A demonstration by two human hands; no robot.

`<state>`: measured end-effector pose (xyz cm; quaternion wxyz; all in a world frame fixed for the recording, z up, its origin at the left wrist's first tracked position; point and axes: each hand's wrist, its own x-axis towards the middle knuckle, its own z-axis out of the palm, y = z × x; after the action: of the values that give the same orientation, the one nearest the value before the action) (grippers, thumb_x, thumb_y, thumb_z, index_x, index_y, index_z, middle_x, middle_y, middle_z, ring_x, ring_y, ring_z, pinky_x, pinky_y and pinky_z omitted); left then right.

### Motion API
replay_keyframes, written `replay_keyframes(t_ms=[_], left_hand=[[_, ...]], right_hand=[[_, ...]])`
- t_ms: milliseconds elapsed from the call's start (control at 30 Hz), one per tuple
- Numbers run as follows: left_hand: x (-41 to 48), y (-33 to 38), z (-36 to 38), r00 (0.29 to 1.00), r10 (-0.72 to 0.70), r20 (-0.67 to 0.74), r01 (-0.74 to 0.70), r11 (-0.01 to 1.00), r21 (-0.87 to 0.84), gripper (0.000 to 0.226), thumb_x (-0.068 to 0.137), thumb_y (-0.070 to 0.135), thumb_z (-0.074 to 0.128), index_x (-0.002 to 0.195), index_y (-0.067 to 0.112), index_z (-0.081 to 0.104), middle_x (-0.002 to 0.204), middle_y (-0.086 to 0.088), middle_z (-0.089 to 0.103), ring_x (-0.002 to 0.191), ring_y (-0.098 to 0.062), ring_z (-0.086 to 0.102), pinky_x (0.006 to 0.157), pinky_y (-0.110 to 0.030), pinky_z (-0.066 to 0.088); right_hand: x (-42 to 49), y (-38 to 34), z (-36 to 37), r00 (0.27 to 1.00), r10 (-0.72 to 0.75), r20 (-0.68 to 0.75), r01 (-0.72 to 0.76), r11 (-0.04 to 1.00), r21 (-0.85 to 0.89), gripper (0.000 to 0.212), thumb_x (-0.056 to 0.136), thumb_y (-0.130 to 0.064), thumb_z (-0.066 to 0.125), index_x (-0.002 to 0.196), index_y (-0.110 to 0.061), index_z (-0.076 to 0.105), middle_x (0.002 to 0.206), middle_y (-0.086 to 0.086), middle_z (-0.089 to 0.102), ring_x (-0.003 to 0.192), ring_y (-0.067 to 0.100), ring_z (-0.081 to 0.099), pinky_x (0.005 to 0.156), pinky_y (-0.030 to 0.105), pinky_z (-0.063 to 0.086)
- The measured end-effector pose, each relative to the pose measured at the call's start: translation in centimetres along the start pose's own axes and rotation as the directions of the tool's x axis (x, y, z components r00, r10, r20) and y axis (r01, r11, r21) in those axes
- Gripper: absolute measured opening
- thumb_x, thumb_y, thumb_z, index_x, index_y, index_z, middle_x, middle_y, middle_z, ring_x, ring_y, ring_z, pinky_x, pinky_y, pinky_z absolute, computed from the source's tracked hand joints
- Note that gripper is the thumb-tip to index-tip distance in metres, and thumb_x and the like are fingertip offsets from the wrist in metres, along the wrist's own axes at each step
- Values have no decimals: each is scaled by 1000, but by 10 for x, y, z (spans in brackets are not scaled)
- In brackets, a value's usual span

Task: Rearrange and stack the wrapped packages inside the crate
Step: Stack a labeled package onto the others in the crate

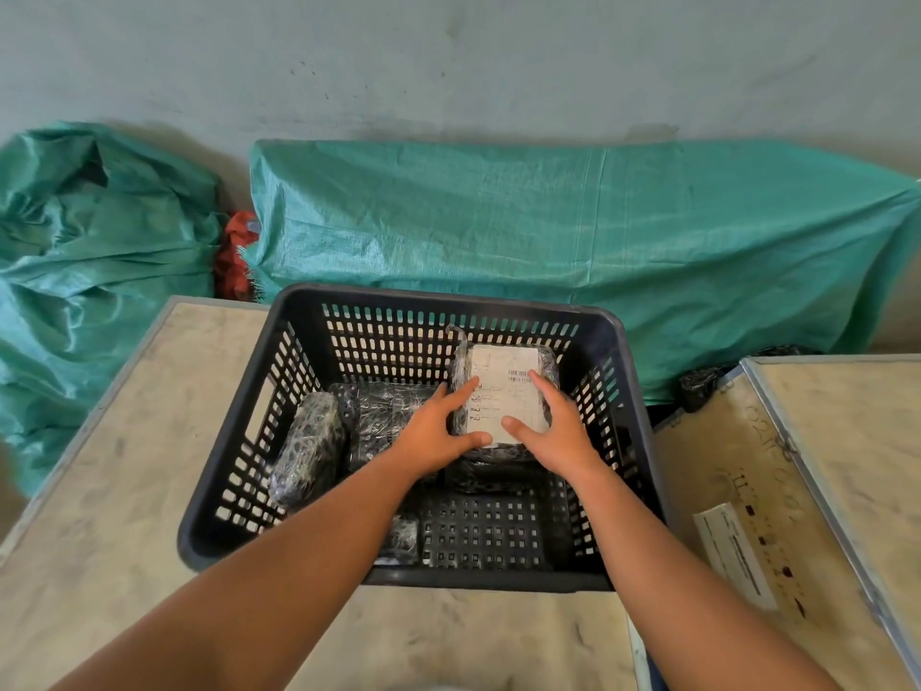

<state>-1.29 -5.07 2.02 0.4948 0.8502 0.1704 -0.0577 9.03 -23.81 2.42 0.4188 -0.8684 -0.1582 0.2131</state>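
1. Dusty tabletop under a dark slotted crate; second tabletop to the right; green tarps along a grey wall.
2. Labelled package raised at the crate's far right, above other packages; barcode visible, print unreadable.
3. Left hand and right hand: fingers grasping the labelled package from both sides.
4. Small near parcel partly hidden by the forearm.

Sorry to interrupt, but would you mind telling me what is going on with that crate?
A person has both hands inside the dark slotted crate. The left hand and right hand hold a wrapped package with a white label, which sits on other black wrapped packages at the back right. Another wrapped package leans against the crate's left wall.
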Motion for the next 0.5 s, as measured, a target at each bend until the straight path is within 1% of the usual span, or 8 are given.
replay_keyframes(t_ms=[67,167,267,300,333,400,433,500], left_hand=[[1,12,-13,998,-43,-46,45,998,40,82,83,38,80,153,42,37,168,-8,15,151,-31,22,117,-51,31],[-7,26,-46,987,-52,-149,52,999,0,69,86,39,76,148,42,45,167,-2,18,135,-29,50,92,-41,59],[-37,27,-88,974,59,-220,-44,996,73,66,85,50,73,146,49,46,166,7,19,99,-10,68,66,-14,56],[-49,25,-102,966,106,-236,-84,991,103,65,85,51,72,145,50,46,166,8,19,92,-9,69,69,-14,56],[-61,22,-114,955,146,-257,-115,985,131,64,86,50,73,145,48,48,166,7,21,101,-11,67,80,-19,57],[-82,12,-137,926,202,-319,-153,973,172,59,89,41,75,144,38,55,165,2,27,136,-19,49,105,-36,48],[-91,7,-147,910,222,-350,-161,967,196,56,89,35,76,142,32,59,164,-2,30,142,-23,42,111,-41,43],[-106,-6,-164,872,268,-410,-162,948,274,49,90,25,77,137,22,65,160,-12,36,143,-29,42,113,-46,39]], right_hand=[[-5,-13,-1,993,-45,-113,27,988,-152,77,85,-31,81,152,-27,44,165,16,19,151,32,23,122,43,23],[-11,-42,1,918,-335,-211,271,920,-282,54,90,-19,76,140,-17,57,161,16,30,150,31,26,122,43,24],[-16,-71,22,861,-485,-152,436,859,-270,44,92,-19,72,135,-19,61,155,11,42,146,24,34,119,32,23],[-17,-80,33,858,-503,-108,470,852,-230,44,92,-19,72,135,-20,61,154,11,44,146,22,35,118,31,23],[-16,-88,47,857,-513,-55,495,848,-189,46,92,-20,73,136,-20,61,154,10,45,146,21,35,118,31,24],[-13,-100,76,862,-500,85,507,849,-150,51,92,-24,73,141,-22,57,156,8,44,147,19,33,119,34,24],[-9,-102,90,861,-484,159,506,846,-165,54,92,-25,73,143,-23,55,156,7,44,148,19,33,119,35,24],[1,-101,117,859,-436,270,497,837,-229,59,92,-22,74,147,-21,53,157,9,44,149,21,32,121,40,26]])
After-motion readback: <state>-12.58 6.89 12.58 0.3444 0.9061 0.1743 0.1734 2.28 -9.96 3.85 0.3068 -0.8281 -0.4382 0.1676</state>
